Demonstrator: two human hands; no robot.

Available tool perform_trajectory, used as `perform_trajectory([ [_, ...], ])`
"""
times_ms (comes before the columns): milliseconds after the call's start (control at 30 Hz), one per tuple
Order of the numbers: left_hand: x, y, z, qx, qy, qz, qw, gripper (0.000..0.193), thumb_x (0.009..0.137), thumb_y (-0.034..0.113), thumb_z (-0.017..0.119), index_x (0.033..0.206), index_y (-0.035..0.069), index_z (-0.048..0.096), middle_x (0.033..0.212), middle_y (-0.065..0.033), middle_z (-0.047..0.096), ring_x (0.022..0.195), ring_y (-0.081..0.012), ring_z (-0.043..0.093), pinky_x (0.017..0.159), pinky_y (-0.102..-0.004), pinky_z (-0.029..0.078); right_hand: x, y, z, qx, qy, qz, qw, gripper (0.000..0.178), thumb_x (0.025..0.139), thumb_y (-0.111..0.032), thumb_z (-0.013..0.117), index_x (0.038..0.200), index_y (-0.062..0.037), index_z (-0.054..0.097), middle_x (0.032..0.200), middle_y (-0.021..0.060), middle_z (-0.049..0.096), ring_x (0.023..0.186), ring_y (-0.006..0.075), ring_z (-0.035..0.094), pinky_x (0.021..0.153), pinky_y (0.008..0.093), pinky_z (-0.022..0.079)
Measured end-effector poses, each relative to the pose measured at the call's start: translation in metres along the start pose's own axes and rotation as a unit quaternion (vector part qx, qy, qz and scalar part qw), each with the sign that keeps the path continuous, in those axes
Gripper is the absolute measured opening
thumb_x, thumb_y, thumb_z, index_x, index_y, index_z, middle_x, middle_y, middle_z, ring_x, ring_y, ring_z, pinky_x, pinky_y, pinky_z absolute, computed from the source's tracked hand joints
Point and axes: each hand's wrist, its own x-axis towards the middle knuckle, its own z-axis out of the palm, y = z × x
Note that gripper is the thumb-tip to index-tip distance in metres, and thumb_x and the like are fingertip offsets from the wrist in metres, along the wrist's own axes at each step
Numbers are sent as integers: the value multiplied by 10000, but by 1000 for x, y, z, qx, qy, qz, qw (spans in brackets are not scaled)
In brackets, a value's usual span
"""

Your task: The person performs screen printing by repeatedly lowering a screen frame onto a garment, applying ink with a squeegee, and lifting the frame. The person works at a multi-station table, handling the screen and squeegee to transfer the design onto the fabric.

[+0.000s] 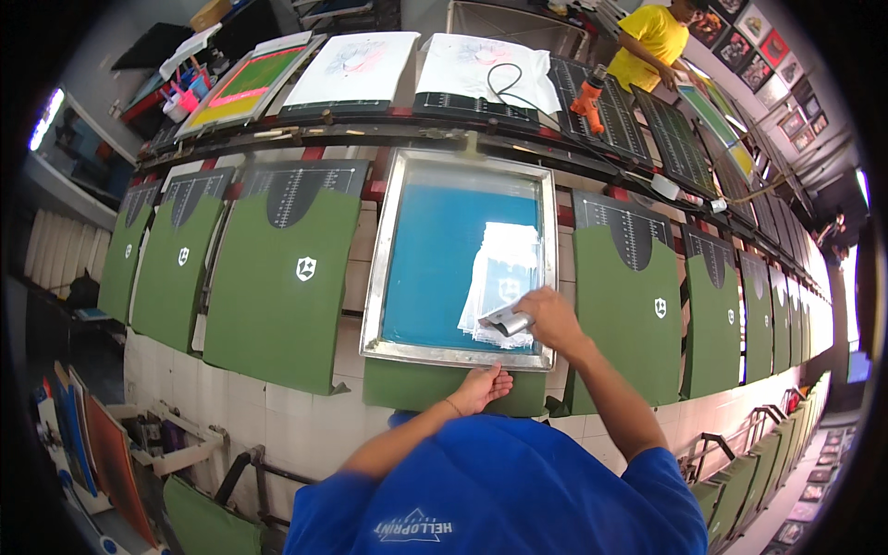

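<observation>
A silver-edged printing screen with blue mesh lies over a green shirt piece in front of me. White ink covers the right part of the mesh, with a faint shield shape in it. My right hand is closed round a metal-handled squeegee, tilted on the mesh near the lower right corner. My left hand is at the middle of the screen's near edge, its fingers curled against the frame. The squeegee's blade edge is hard to make out.
Green shirt pieces with white shield prints lie on boards left and right. Behind a rail are white printed shirts, an orange heat gun and a coloured screen. A person in yellow stands far right.
</observation>
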Motion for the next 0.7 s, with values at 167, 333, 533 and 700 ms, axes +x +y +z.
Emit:
perform_trajectory([
  [167, -4, -2, 3, -7, 23, 9, 1000, 375, 1018, 368, 534, 1054, -1, 584, 987, -110, 663, 862, -193, 654, 775, -324, 569, 63, 28, -29, -38, -21, -217, 975, 282, 706, -4, 635, 930, -151, 721, 1052, -25, 673, 1069, 233, 572, 927, 360, 458],
  [333, -9, -6, 7, -1, 43, 18, 999, 390, 1024, 373, 522, 1057, -10, 592, 986, -122, 676, 835, -183, 659, 753, -307, 567, 103, 44, -8, -12, -37, -281, 959, 285, 713, -11, 627, 940, -153, 724, 1058, -30, 672, 1082, 220, 570, 955, 360, 451],
  [533, -16, -6, 16, 17, 87, 32, 996, 407, 1017, 375, 537, 1041, -25, 606, 984, -137, 690, 825, -187, 672, 722, -295, 572, 100, 58, 0, -15, -54, -281, 958, 274, 711, -10, 622, 924, -149, 725, 1044, -24, 677, 1081, 222, 577, 952, 360, 456],
  [700, -16, -4, 15, 21, 78, 41, 996, 432, 1024, 380, 520, 1051, -43, 604, 985, -145, 693, 830, -194, 680, 721, -303, 581, 81, 55, -20, -19, -82, -174, 981, 234, 707, -53, 650, 916, -130, 723, 970, 40, 685, 1006, 263, 618, 900, 393, 492],
])
